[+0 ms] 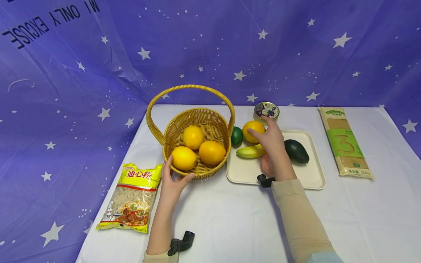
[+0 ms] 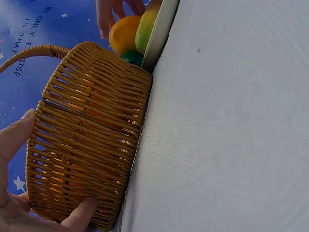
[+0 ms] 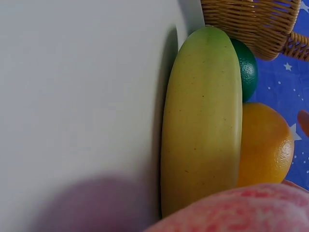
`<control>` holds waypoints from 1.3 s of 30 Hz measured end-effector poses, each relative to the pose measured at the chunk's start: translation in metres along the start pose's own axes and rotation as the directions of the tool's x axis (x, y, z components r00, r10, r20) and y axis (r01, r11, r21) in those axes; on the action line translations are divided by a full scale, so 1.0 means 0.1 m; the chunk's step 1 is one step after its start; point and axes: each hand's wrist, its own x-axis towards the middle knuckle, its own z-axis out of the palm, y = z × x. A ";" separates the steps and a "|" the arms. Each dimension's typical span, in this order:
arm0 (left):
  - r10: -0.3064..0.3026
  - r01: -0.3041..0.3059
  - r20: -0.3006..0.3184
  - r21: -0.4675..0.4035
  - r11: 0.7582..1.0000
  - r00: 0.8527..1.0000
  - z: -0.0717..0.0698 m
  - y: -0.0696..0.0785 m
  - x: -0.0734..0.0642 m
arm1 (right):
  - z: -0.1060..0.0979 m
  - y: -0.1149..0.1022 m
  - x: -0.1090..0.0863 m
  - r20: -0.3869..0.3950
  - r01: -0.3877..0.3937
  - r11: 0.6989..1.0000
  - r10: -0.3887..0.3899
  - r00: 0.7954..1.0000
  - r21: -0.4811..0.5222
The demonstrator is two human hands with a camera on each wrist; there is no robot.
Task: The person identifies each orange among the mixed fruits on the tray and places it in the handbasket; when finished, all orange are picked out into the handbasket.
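My left hand (image 1: 172,184) holds the near left side of a wicker basket (image 1: 205,174), thumb and fingers spread at its rim and outer wall. Inside sit a lemon (image 1: 184,159) and two orange-yellow fruits (image 1: 212,152). My right hand (image 1: 271,138) reaches over an orange (image 1: 251,128), thumb on its near side; in the right wrist view a fingertip (image 3: 304,123) stands apart from the orange (image 3: 264,150). Below that hand lie a banana (image 1: 248,151) and a reddish fruit (image 1: 267,165), partly hidden by the arm.
A cream tray (image 1: 243,177) bears the banana and a dark green avocado (image 1: 296,151). A green fruit (image 1: 236,136) sits between basket and orange. Behind stands a round tin (image 1: 267,109). A macaroni bag (image 1: 131,199) lies left, a noodle packet (image 1: 345,144) right.
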 end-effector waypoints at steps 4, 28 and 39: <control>0.002 -0.002 0.010 -0.001 1.000 1.000 -0.01 0.00 0.00 | 0.01 0.00 0.04 0.025 -0.005 1.000 0.006 1.000 -0.011; -0.015 0.016 0.015 -0.025 1.000 1.000 -0.01 -0.01 0.01 | 0.08 0.00 0.10 0.086 0.004 0.993 0.006 0.996 -0.117; -0.017 0.017 0.017 -0.022 1.000 1.000 -0.02 0.00 0.01 | 0.10 -0.02 0.08 0.018 0.016 0.996 -0.014 1.000 -0.085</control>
